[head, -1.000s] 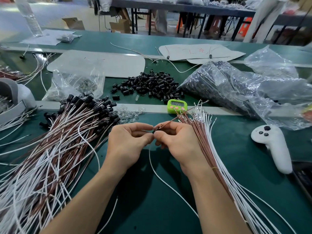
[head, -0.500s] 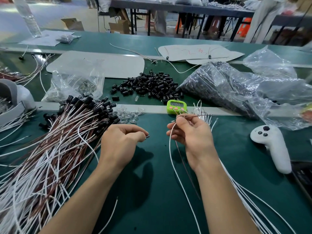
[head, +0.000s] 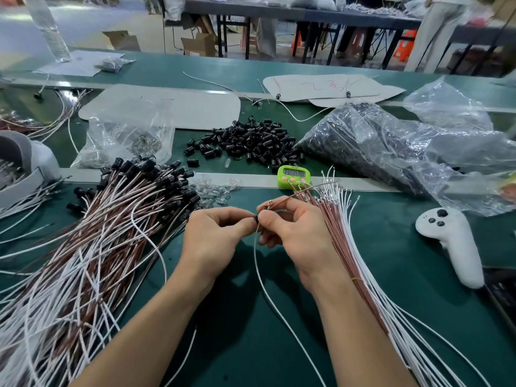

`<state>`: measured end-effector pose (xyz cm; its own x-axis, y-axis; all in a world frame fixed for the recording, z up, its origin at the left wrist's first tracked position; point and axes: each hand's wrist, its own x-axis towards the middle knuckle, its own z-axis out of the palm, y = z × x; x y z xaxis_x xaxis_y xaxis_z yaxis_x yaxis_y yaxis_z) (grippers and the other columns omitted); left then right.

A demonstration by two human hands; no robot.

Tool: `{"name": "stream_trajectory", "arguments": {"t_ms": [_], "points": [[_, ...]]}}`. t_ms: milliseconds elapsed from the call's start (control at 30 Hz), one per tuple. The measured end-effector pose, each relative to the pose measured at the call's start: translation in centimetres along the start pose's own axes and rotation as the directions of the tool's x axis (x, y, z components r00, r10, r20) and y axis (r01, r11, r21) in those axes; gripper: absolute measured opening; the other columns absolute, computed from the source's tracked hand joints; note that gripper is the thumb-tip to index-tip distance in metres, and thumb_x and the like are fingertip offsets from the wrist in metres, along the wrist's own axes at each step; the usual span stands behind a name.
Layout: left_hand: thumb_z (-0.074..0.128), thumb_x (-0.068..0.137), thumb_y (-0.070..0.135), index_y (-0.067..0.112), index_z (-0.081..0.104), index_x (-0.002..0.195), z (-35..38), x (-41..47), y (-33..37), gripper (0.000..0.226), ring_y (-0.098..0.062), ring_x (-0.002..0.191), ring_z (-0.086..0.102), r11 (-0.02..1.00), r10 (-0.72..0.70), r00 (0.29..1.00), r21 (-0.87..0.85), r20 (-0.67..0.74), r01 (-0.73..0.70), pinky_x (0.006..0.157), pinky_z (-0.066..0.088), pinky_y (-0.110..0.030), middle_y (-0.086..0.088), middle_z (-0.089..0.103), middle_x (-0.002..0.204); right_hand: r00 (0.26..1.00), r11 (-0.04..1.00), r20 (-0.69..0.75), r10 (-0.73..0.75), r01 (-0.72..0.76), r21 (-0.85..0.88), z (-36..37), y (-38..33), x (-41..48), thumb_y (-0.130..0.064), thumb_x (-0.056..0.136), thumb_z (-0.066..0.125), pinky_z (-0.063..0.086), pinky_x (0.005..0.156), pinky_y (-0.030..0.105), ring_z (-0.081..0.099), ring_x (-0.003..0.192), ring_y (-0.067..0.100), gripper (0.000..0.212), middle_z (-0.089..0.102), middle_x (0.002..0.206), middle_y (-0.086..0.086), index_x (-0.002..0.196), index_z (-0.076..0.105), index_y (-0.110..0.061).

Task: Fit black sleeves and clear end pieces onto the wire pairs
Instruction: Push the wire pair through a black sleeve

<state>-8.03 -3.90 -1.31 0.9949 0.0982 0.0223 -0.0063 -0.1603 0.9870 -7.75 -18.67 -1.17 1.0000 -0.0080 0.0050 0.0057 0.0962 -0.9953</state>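
The person's left hand [head: 215,238] pinched a small black sleeve [head: 255,218] between thumb and forefinger, right against the right hand [head: 296,233]. That hand's thumb and forefinger were pressed together on one wire pair [head: 279,200], held just above the green bench [head: 391,289]. The pair's brown lead stuck up past the fingertips and its white lead trailed down toward the person. Behind the hands, a large clear bag [head: 391,152] lay on its side on the right, packed with black sleeves, its mouth facing a loose pile of sleeves [head: 251,141] spilled on the bench. A smaller clear bag [head: 122,141] on the left held clear end pieces, and a scatter of loose end pieces [head: 215,191] lay between it and the hands. A third, crumpled bag [head: 446,107] sat at the far right; its contents could not be made out. A heap of finished wires [head: 97,247] capped with black sleeves fanned out on the left, and a bundle of bare wires [head: 349,247] ran beneath the right wrist. A green timer [head: 293,175] stood just beyond the hands, and a white controller [head: 452,241] lay to the right.
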Motion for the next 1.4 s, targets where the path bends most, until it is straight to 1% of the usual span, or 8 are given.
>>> {"name": "stream_trajectory", "arguments": {"t_ms": [200, 333, 667, 833, 1067, 1233, 1333, 1400], "points": [[0.080, 0.075, 0.005, 0.024, 0.081, 0.065, -0.2, 0.1, 0.1, 0.022, -0.003, 0.057, 0.061, 0.999, -0.029, 0.998, -0.020, -0.056, 0.028, 0.058, 0.047, -0.013, 0.000, 0.075, 0.063, 0.999, 0.999, 0.018, -0.034, 0.034, -0.002, 0.3, 0.1, -0.2, 0.004, 0.090, 0.070, 0.048, 0.048, 0.025, 0.062, 0.050, 0.019, 0.010, 0.071, 0.066, 0.006, 0.087, 0.071, -0.006], [0.076, 0.059, 0.026, 0.028, 0.079, 0.061, 0.1, 0.0, 0.4, 0.005, -0.006, 0.056, 0.058, 0.998, -0.059, 0.991, -0.012, -0.119, 0.058, 0.059, 0.048, -0.020, 0.000, 0.073, 0.061, 0.998, 0.997, -0.017, -0.063, 0.062, -0.033, 0.9, 0.3, -0.3, -0.007, 0.083, 0.077, 0.045, 0.046, 0.025, 0.060, 0.048, 0.018, 0.012, 0.071, 0.063, 0.006, 0.076, 0.073, -0.016], [0.066, 0.040, 0.048, 0.026, 0.076, 0.056, 0.7, 0.3, 0.4, 0.029, -0.007, 0.046, 0.042, 0.999, -0.050, 0.987, -0.010, -0.153, 0.049, 0.045, 0.035, -0.020, 0.004, 0.061, 0.048, 0.988, 0.992, -0.132, -0.074, 0.059, -0.114, 1.4, 0.6, -0.4, -0.021, 0.082, 0.082, 0.043, 0.045, 0.019, 0.060, 0.045, 0.013, 0.012, 0.072, 0.062, 0.004, 0.073, 0.075, -0.025], [0.066, 0.040, 0.047, 0.024, 0.073, 0.054, 1.0, 0.4, 0.0, 0.028, -0.010, 0.048, 0.038, 0.998, -0.058, 0.987, -0.011, -0.150, 0.057, 0.045, 0.030, -0.022, 0.003, 0.057, 0.048, 0.980, 0.999, -0.196, 0.033, -0.027, 0.031, 1.8, 0.6, -0.3, -0.007, 0.086, 0.081, 0.040, 0.043, 0.018, 0.051, 0.042, 0.012, 0.023, 0.066, 0.055, 0.004, 0.067, 0.074, -0.019], [0.071, 0.045, 0.035, 0.018, 0.069, 0.051, 1.0, 0.5, -0.4, 0.018, -0.010, 0.046, 0.035, 0.995, -0.099, 0.987, -0.008, -0.127, 0.099, 0.044, 0.029, -0.023, 0.006, 0.051, 0.045, 0.956, 0.960, -0.237, 0.173, -0.110, 0.256, 1.8, 0.1, 0.1, 0.002, 0.091, 0.072, 0.038, 0.042, 0.016, 0.048, 0.041, 0.006, 0.013, 0.063, 0.054, 0.002, 0.082, 0.066, -0.006], [0.067, 0.052, 0.033, 0.021, 0.069, 0.057, 1.1, -0.8, -1.0, 0.013, -0.004, 0.041, 0.039, 0.984, -0.078, 0.997, 0.159, -0.021, 0.080, 0.042, 0.033, -0.018, 0.012, 0.052, 0.044, 0.916, 0.947, -0.371, 0.152, -0.028, 0.320, -1.3, -0.8, 1.3, -0.001, 0.094, 0.069, 0.035, 0.043, 0.016, 0.044, 0.043, 0.007, 0.014, 0.061, 0.055, 0.001, 0.082, 0.066, -0.006], [0.068, 0.056, 0.035, 0.024, 0.068, 0.060, 0.9, -0.3, -0.7, 0.012, 0.000, 0.040, 0.040, 0.978, -0.033, 0.993, 0.200, -0.111, 0.055, 0.042, 0.031, -0.014, 0.014, 0.052, 0.044, 0.941, 0.953, -0.307, 0.140, -0.044, 0.301, -0.8, -0.4, 0.9, -0.002, 0.094, 0.069, 0.036, 0.047, 0.018, 0.044, 0.045, 0.009, 0.016, 0.062, 0.058, 0.002, 0.081, 0.066, -0.009], [0.065, 0.055, 0.033, 0.018, 0.062, 0.059, 0.2, 0.2, -0.6, 0.016, -0.005, 0.041, 0.035, 0.977, -0.036, 0.974, 0.195, -0.223, 0.081, 0.044, 0.030, -0.022, 0.012, 0.043, 0.042, 0.930, 0.954, -0.338, 0.144, -0.040, 0.296, -1.2, -0.7, 0.8, -0.004, 0.096, 0.068, 0.038, 0.048, 0.017, 0.045, 0.046, 0.010, 0.018, 0.064, 0.059, 0.003, 0.079, 0.066, -0.011]]}}
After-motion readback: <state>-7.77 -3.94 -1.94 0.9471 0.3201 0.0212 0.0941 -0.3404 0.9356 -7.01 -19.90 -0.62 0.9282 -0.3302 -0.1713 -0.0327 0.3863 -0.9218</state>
